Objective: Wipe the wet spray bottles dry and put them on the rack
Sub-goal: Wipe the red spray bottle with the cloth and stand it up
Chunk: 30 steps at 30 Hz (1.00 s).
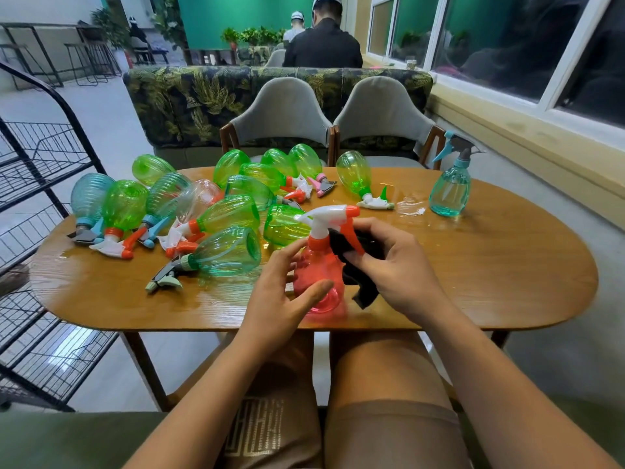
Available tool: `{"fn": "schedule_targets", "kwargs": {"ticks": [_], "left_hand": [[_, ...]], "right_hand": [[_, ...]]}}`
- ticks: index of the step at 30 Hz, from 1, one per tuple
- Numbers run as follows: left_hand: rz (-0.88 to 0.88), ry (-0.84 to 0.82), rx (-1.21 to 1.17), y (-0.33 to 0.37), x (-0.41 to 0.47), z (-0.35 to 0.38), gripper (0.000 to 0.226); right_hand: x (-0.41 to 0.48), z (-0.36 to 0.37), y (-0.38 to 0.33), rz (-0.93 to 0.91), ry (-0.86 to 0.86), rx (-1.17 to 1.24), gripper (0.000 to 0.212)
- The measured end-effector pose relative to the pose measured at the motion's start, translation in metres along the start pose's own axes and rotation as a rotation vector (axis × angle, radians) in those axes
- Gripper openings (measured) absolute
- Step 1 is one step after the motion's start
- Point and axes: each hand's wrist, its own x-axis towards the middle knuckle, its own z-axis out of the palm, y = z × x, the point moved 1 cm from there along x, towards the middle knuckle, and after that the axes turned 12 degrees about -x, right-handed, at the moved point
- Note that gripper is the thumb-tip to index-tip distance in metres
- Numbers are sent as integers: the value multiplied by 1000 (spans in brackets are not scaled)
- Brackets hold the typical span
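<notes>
Wooden table (473, 265) backs a translucent red spray bottle (319, 265), white-orange trigger.

Both forearms are bare, from the left hand (284, 292) and the right hand (399, 265) back as far as can be seen. Below the hands, nearer the body, the person wears brown shorts (389, 438) with a plain hem band across the thigh under the right hand. Under the left hand, the shorts carry a pale, blocky geometric pattern (257, 428). The knees are bare.
</notes>
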Motion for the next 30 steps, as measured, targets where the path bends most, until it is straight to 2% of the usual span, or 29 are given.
{"fn": "schedule_targets", "kwargs": {"ticks": [3, 10, 17, 21, 25, 30], "left_hand": [[-21, -5, -11, 0, -1, -1, 68], [-24, -21, -9, -2, -1, 0, 62], [13, -28, 56, -9, 4, -1, 70], [-3, -19, 79, -13, 5, -1, 88], [-19, 5, 78, -14, 5, -1, 90], [-21, 15, 53, -12, 2, 0, 90]], "right_hand": [[0, 6, 12, -13, -3, -32, 40], [-17, 10, 29, -59, 75, -343, 35], [-26, 22, 50, -48, -52, -732, 33], [-25, 21, 42, -8, -89, -738, 34], [-18, 11, 32, 0, -122, -699, 36], [-6, 3, 15, -96, -73, -679, 39]]}}
